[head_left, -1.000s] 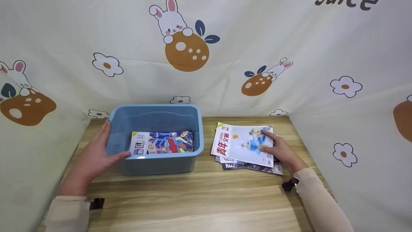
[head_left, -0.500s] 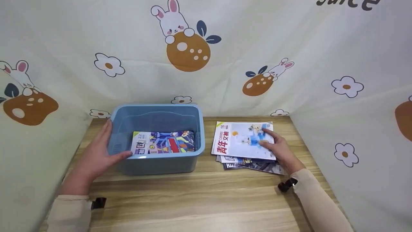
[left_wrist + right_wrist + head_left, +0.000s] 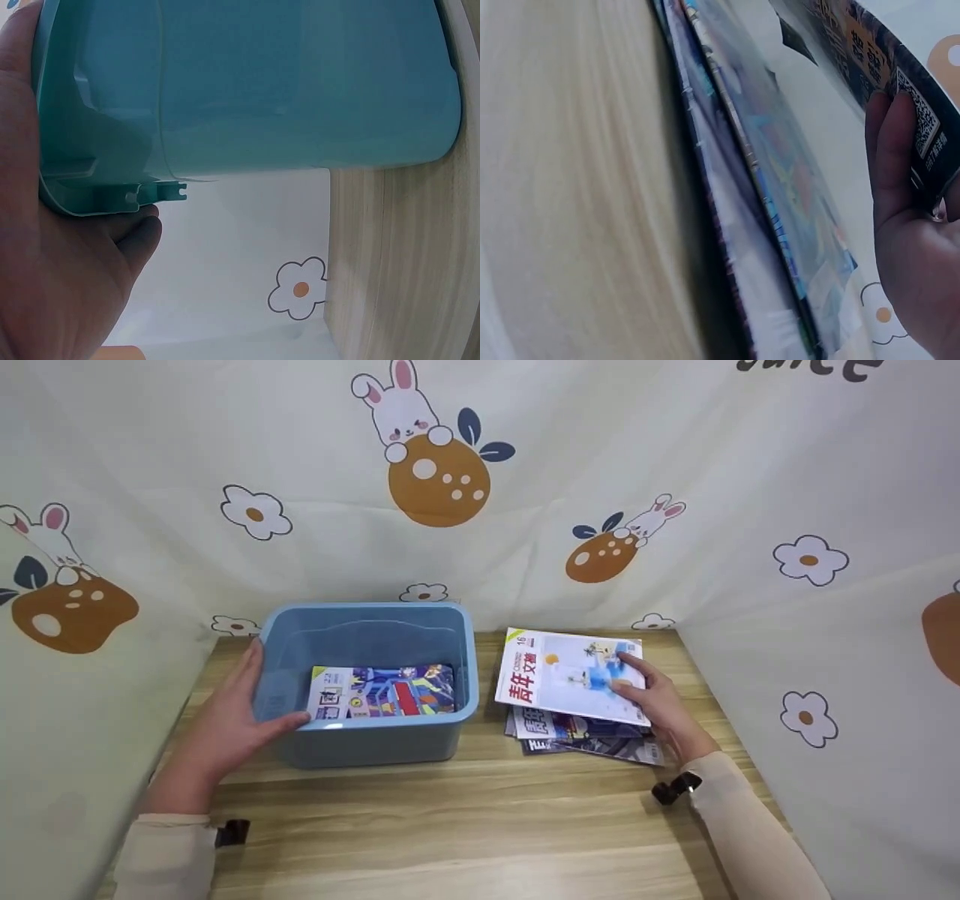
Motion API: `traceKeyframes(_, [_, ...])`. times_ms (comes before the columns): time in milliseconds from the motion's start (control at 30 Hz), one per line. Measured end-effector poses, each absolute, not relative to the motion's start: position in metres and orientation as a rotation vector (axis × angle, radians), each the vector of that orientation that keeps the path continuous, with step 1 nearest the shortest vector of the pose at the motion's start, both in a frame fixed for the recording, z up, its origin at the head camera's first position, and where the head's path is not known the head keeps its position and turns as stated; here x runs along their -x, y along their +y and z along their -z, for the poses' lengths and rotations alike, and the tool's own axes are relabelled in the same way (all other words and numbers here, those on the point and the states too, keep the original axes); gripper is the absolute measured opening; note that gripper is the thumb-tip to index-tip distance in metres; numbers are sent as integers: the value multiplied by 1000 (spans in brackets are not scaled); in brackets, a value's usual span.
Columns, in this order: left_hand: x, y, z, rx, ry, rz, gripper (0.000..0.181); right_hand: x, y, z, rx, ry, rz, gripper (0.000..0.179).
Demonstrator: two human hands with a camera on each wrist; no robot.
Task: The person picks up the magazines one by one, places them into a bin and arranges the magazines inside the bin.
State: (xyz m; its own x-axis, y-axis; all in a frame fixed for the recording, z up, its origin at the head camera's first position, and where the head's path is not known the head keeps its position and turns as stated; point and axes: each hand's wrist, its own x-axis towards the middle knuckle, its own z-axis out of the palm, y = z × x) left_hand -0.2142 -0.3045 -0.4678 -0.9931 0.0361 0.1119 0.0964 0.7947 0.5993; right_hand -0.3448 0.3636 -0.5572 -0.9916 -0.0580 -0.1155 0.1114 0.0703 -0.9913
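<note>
My left hand (image 3: 225,720) grips the left front corner of a blue plastic bin (image 3: 367,746), its thumb on the front rim. In the left wrist view the fingers (image 3: 141,241) reach under the bin's rim. A magazine with a colourful cover (image 3: 405,694) lies inside the bin. To the right, my right hand (image 3: 664,701) pinches the right edge of a white-covered magazine (image 3: 570,675). The right wrist view shows this magazine's dark back cover (image 3: 922,112) raised above the pile, fingers beneath it. Other magazines (image 3: 592,746) lie under it on the table.
The wood-grain table (image 3: 450,825) carries the bin and the pile side by side. A white fabric sheet (image 3: 315,555) printed with rabbits and flowers closes off the back and both sides. A dark wrist mount (image 3: 232,832) sits on the left sleeve, another on the right.
My right hand has lifted the white-covered magazine off the pile and shifted it slightly back, showing more of the magazines beneath. My left hand has stayed on the bin.
</note>
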Motion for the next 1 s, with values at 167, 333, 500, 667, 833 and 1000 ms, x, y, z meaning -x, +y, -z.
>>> traceKeyframes(167, [215,-305,470,107,-2887,967,138,344,363,549,-37,2204,2069,78])
traceKeyframes(333, [215,-306,472,110,-2888,951,138,343,362,541,-36,2164,2085,78])
traceKeyframes(500, [214,-306,471,113,-2880,952,137,342,362,533,-17,2116,2137,77])
traceKeyframes(667, [214,-306,472,114,-2880,932,136,340,362,525,-3,2127,2122,77])
traceKeyframes(833, [212,-306,475,96,-2897,952,138,339,363,517,-15,2122,2112,77])
traceKeyframes(1000, [216,-305,474,96,-2901,962,138,342,364,508,-14,2141,2085,77])
